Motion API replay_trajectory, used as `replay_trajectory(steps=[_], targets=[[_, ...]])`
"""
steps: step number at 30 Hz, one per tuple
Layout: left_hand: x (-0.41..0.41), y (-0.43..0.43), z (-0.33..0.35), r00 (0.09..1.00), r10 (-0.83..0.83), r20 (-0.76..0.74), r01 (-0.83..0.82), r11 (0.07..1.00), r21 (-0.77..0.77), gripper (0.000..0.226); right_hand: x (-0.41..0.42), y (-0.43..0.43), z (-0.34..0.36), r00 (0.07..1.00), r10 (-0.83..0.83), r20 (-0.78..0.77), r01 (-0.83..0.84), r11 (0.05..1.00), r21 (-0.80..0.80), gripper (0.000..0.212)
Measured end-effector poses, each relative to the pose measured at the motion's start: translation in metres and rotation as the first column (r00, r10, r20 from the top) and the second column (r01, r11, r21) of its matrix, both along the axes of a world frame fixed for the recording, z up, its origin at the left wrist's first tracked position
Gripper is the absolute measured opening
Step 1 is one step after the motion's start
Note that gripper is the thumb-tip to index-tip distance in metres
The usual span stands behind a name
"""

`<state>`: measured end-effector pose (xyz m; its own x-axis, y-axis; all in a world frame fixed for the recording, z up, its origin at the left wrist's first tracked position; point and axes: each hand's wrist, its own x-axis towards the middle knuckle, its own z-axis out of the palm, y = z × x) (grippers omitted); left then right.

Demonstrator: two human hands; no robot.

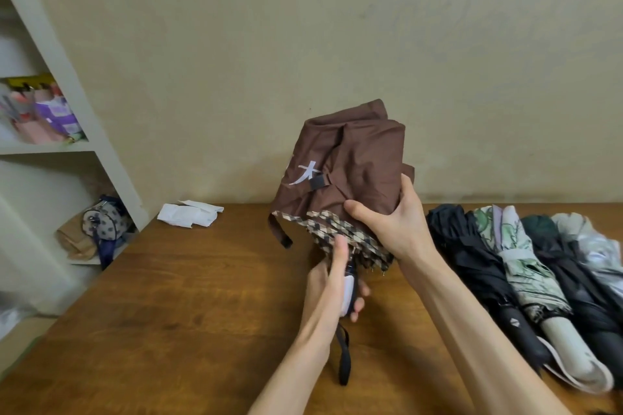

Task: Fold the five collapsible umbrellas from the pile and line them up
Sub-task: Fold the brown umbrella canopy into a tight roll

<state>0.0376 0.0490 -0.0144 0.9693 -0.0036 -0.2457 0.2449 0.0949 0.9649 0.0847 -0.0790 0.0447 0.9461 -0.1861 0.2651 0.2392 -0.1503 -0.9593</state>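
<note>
The left hand (330,283) curls its fingers round the white-and-navy plastic handle (350,286) to steady it; the right hand (392,226) clasps the brown fabric umbrella (350,152), bunching its canopy above the middle of the wooden table (202,296). Four folded umbrellas (526,266) line its right edge, seemingly awaiting this fifth.

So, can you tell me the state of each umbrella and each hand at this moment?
Brown umbrella: collapsed, canopy gathered but loose, held above the table.
Closing strap: hanging free, not fastened.
Left hand: grips the handle.
Right hand: grips the gathered canopy.
Black umbrella, floral umbrella, dark green umbrella, silver umbrella: folded, lying side by side on the table.
</note>
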Motion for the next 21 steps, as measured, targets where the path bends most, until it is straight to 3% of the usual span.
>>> replay_trajectory(steps=[5, 7, 11, 15, 18, 21], targets=[[-0.004, 0.01, -0.012, 0.99, 0.11, 0.087, -0.118, 0.99, 0.08, 0.082, -0.003, -0.004, 0.008, 0.991, 0.12, -0.057, -0.125, 0.988, -0.095, 0.113], [0.0, 0.015, -0.014, 0.987, 0.133, 0.089, -0.139, 0.988, 0.062, 0.078, -0.003, -0.005, 0.011, 0.99, 0.132, -0.049, -0.136, 0.986, -0.094, 0.116], [0.004, 0.021, -0.014, 0.983, 0.165, 0.08, -0.169, 0.985, 0.045, 0.076, 0.005, -0.004, 0.022, 0.99, 0.058, 0.127, -0.022, 0.963, -0.268, 0.094], [0.007, 0.03, -0.017, 0.977, 0.176, 0.119, -0.187, 0.978, 0.087, 0.079, 0.025, 0.005, 0.043, 0.949, 0.124, 0.291, 0.028, 0.884, -0.467, 0.058], [0.008, 0.035, -0.02, 0.977, 0.156, 0.145, -0.173, 0.978, 0.116, 0.08, 0.04, 0.013, 0.05, 0.951, 0.125, 0.282, 0.076, 0.791, -0.607, 0.036], [0.008, 0.036, -0.021, 0.977, 0.129, 0.17, -0.151, 0.981, 0.119, 0.086, 0.047, 0.012, 0.049, 0.958, 0.09, 0.272, 0.09, 0.808, -0.583, 0.03]])
